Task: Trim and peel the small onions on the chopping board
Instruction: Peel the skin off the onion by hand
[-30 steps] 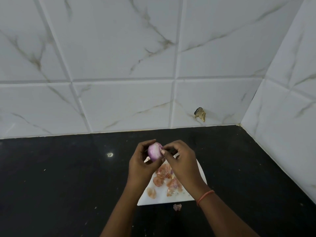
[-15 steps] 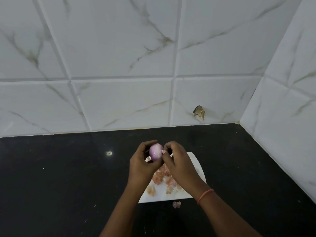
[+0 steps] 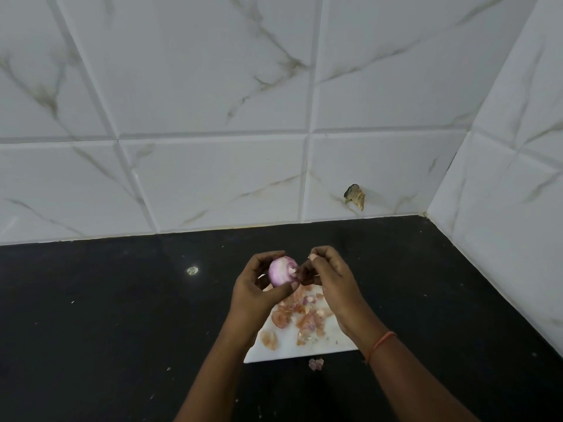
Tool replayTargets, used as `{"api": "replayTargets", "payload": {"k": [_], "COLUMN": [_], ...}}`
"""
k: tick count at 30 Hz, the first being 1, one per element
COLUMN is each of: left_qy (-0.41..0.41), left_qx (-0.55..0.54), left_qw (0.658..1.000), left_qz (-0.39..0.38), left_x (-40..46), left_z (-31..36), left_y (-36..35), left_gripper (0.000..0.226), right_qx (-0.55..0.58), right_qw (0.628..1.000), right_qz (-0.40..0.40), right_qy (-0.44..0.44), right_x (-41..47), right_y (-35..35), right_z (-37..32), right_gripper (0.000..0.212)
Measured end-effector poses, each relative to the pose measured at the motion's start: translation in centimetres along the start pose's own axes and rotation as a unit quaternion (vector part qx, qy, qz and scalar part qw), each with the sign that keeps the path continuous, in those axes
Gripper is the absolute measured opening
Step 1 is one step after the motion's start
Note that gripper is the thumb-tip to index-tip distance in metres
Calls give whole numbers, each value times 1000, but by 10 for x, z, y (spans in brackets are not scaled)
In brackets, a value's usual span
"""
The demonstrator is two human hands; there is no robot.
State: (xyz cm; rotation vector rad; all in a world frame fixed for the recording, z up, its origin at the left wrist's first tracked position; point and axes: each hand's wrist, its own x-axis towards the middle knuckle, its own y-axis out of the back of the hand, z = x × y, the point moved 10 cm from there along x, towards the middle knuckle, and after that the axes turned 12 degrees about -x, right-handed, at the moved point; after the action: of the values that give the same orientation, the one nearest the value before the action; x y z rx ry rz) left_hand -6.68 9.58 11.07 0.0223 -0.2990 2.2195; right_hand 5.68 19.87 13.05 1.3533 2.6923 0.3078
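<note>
Right now the small onion [image 3: 282,275] is held up off the chopping board [image 3: 341,342], above its far left corner, with the left hand [image 3: 259,292] curled round it: thumb under, fingers [image 3: 268,257] over the top. Most of its surface shows pale purple and glossy, so I judge the peeling of this one nearly finished. The right hand [image 3: 327,278] sits just beside the onion on its right, fingers bent and pinching what looks like a scrap of dry skin [image 3: 312,257] at the fingertips; whether that scrap is attached to the onion I cannot tell.

To do this step well, I would keep the left grip light but steady and turn the onion a little at a time, so the right fingers can catch any loose edge near the trimmed end and pull along the curve rather than straight out, which tears thin skin. Drop each scrap onto the peel pile [image 3: 301,315] on the board, not on the black bench [image 3: 122,315], where one stray peel [image 3: 316,363] lies just off the board's near edge.
</note>
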Motion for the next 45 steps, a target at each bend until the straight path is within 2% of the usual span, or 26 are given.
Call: {"api": "replayTargets", "payload": {"k": [4,6,8,12,15,17,20,23,25,28,32,34,36,39,40,42,45], "left_qy": [1,2,5,23,24,27,28,35,45,48,58,49,26,16,22,28,28], "left_qx": [-24,-38,-59,-112,-145,-170,-186,-199,-208,-171,-28,30,91,158,167,184,209], "left_qw": [1000,999,998,992,987,983,980,977,975,983,997,994,989,979,978,975,969], "left_qz": [1,-6,-19,-44,-58,-64,-69,-68,-58,-40,47,90,110,124,123,122,125], "left_x": [0,-1,-2,-4,-5,-5,-4,-5,-4,-1,7,8,9,5,3,-1,-3], "left_z": [1,2,2,1,3,2,2,1,-2,-10,-34,-46,-55,-69,-75,-88,-98], "left_y": [-1,-2,-5,-9,-10,-12,-13,-11,-8,3,42,61,73,81,83,86,93], "left_gripper": [56,56,55,56,65,68,71,73,73,65,57,56,55,51,50,46,39], "right_qx": [-69,-100,-122,-88,-121,-118,-96,-87,-69,-48,-129,-124,-189,-379,-411,-439,-441], "right_qw": [995,989,985,991,987,986,989,991,994,994,981,983,975,904,886,876,882], "right_qz": [42,33,31,77,86,86,42,50,62,100,142,114,25,-134,-155,-160,-145], "right_qy": [61,99,115,67,63,81,100,91,64,25,-26,-71,-115,-148,-146,-124,-81], "right_x": [-2,-5,-7,-2,-2,-4,-4,0,4,6,8,10,13,5,0,-6,-9], "right_y": [7,3,0,14,17,15,2,3,7,19,34,34,24,6,2,-6,-19], "right_z": [-8,-14,-17,-7,-9,-14,-17,-18,-11,7,34,51,72,108,116,122,128], "right_gripper": [5,18,17,2,16,9,20,5,2,9,21,18,20,58,69,79,72]}}
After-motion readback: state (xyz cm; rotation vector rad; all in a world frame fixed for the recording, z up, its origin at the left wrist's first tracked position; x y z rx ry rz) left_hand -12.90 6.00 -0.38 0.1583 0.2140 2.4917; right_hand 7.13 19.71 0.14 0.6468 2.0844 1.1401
